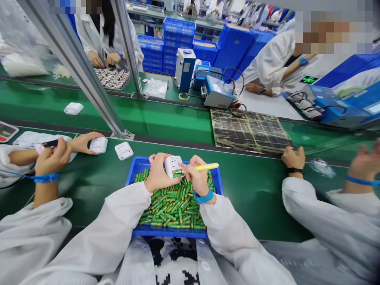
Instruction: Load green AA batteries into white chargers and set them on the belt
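My left hand (pixel 158 173) grips a small white plastic device (pixel 173 163) by its side, tilted so its battery compartment faces me. Green batteries (pixel 178 173) show in the compartment's lower part. A yellow pen-like tool (pixel 208 166) is held in my right hand (pixel 198 178), its far end pointing right; those fingers reach the device's lower right edge. Whether its other end touches the batteries is hidden by the fingers. Both hands are above a blue tray (pixel 169 232) filled with loose green batteries (pixel 175 206).
Left of the tray lies another white device (pixel 124 151), near a co-worker's hand (pixel 83 143). One more device (pixel 73 108) sits on the green conveyor (pixel 154 118). A dark taped board (pixel 249 130) lies at right, touched by another person's hand (pixel 293 157). A metal post (pixel 97 79) rises front left.
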Demonstrator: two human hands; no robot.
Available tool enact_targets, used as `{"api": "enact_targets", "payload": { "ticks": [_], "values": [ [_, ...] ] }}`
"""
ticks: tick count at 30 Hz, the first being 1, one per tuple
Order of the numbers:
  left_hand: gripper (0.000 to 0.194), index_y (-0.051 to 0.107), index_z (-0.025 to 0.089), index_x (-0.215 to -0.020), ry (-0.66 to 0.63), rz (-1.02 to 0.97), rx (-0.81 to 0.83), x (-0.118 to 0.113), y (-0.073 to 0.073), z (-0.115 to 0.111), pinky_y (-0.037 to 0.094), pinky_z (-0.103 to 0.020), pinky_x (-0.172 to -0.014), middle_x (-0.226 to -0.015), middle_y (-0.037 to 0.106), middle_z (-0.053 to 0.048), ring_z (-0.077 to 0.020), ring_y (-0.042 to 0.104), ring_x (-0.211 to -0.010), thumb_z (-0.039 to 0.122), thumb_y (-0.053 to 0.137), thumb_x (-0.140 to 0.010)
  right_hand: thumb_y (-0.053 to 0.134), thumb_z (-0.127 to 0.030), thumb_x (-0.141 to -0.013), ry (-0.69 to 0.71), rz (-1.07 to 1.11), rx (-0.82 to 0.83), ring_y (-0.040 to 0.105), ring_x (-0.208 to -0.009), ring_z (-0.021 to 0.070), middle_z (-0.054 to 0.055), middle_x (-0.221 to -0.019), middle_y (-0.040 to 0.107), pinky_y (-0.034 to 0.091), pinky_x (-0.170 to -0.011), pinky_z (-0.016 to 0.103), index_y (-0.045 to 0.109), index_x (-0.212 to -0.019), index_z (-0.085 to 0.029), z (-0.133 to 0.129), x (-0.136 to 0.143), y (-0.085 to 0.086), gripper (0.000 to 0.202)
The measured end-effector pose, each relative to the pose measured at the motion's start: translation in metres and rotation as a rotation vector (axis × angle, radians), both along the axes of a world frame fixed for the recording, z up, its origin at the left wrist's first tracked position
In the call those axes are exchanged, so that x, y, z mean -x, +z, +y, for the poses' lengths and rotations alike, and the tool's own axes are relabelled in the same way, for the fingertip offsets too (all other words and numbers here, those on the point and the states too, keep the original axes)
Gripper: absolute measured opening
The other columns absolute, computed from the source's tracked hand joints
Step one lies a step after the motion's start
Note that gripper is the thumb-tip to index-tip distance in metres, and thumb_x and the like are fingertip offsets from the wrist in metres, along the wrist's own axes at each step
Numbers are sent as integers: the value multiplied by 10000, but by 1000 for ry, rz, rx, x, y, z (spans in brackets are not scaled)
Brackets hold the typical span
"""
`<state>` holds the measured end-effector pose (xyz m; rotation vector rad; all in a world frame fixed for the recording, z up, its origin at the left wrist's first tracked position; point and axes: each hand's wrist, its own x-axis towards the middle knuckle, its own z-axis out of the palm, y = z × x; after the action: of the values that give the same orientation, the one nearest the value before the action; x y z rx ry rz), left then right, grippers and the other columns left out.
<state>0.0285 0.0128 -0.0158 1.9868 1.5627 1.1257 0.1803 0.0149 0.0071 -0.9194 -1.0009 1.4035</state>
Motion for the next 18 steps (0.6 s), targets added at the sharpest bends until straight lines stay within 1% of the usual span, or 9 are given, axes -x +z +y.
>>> {"api": "enact_targets", "payload": {
  "ticks": [5,8,11,15,17,18],
  "values": [
    [671,519,213,-1060,3,47,30,3,1,-1,346,-460,-920,-1042,618,-49,-262,555,-989,429,814,-497,645,-170,-670,22,-27,1,324,-308,38,-141,-349,498,533,-978,427,426,-632,-239,2,-1,3,232],
    [665,509,208,-1058,-13,89,-3,4,1,1,329,-463,-925,-1045,622,-47,-255,574,-979,437,803,-508,639,-168,-673,24,-56,2,323,-308,41,-145,-350,493,518,-1005,434,425,-625,-241,1,0,3,231],
    [662,505,197,-1034,-12,154,-47,6,2,2,315,-472,-920,-1005,623,-52,-261,588,-954,474,799,-509,632,-167,-671,18,-79,-1,320,-311,44,-150,-346,476,509,-1017,444,427,-612,-242,-3,3,3,226],
    [665,501,193,-1001,0,185,-44,8,4,1,310,-476,-916,-971,620,-56,-267,588,-929,507,795,-493,634,-162,-669,43,-78,16,332,-318,40,-146,-351,484,494,-1036,429,435,-607,-240,-6,7,2,222],
    [654,500,199,-1002,2,195,-35,8,5,1,310,-475,-912,-973,622,-60,-273,586,-936,508,784,-500,637,-161,-665,42,-59,30,333,-309,38,-143,-346,488,511,-1008,405,431,-614,-238,-5,7,0,226],
    [646,499,202,-1004,2,202,-31,8,6,1,309,-476,-909,-975,625,-63,-277,585,-941,505,777,-506,638,-166,-665,35,-49,37,335,-303,40,-140,-344,490,536,-961,388,426,-620,-237,-4,7,0,229]
  ]
}}
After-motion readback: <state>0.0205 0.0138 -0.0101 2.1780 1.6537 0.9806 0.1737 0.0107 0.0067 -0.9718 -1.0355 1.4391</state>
